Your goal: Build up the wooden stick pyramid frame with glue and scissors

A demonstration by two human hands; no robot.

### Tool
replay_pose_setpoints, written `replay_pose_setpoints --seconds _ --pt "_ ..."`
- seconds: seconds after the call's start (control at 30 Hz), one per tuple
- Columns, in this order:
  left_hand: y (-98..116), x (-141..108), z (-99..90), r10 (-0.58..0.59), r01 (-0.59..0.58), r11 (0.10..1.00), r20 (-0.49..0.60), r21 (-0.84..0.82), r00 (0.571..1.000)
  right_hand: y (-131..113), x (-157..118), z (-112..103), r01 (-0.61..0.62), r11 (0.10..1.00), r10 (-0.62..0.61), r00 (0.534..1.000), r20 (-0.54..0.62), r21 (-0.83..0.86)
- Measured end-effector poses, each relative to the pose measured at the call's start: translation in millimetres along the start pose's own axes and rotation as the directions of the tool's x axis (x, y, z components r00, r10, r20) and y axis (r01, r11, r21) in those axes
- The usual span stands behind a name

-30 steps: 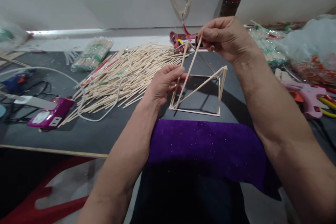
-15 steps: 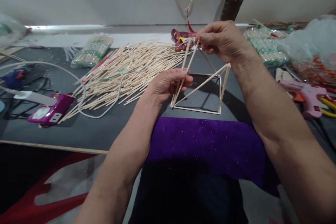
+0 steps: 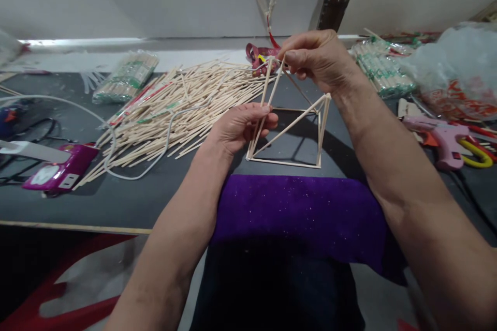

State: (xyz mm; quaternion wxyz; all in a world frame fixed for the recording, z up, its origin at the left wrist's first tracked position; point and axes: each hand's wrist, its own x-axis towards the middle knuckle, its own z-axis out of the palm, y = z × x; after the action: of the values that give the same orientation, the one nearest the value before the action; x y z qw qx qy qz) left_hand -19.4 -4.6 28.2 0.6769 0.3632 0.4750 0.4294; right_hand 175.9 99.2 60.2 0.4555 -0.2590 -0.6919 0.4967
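Observation:
A small open frame of thin wooden sticks [image 3: 285, 164] stands on the grey table, its square base flat and slanted sticks rising from its corners. My left hand [image 3: 243, 125] is closed around a wooden stick [image 3: 276, 84] at the frame's left side, thumb and fingers pinching it partway up. The lower end of that stick is by the front left corner. At its upper end, the thumb and fingertips of my right hand [image 3: 316, 59] pinch the same stick, beside the top of a neighbouring slanted stick. My fingers partly hide the tips there.
Loose sticks [image 3: 194, 108] lie heaped on the left, near a purple power adapter [image 3: 64, 168] and white cable. A pink glue gun [image 3: 437, 137], plastic bag [image 3: 446, 72] and packed sticks [image 3: 382, 70] lie right. Behind stands a bottle [image 3: 334, 8]. Purple cloth [image 3: 295, 207] covers the front edge.
The whole view has shifted slightly, so things appear a little further left. Both hands keep their grip on the stick, with hardly any movement relative to the frame.

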Motion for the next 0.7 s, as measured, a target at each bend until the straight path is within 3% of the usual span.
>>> replay_pose_setpoints --seconds 0.33,0.53,0.7 --pt "-1.8 0.9 -1.6 0.012 -0.012 1.0 0.006 0.014 1.0 -2.8 -4.8 11.7 0.055 0.997 -0.059 0.997 -0.056 -0.062" --pt "-1.0 2.0 -1.6 0.0 0.0 1.0 -0.012 0.008 1.0 1.8 -0.8 11.3 -0.019 0.998 0.011 0.992 -0.122 -0.065" --pt "-0.8 2.1 -1.0 -0.001 0.001 1.0 -0.009 0.004 1.0 2.6 -1.1 9.1 -0.027 0.995 0.018 0.995 -0.101 -0.092"
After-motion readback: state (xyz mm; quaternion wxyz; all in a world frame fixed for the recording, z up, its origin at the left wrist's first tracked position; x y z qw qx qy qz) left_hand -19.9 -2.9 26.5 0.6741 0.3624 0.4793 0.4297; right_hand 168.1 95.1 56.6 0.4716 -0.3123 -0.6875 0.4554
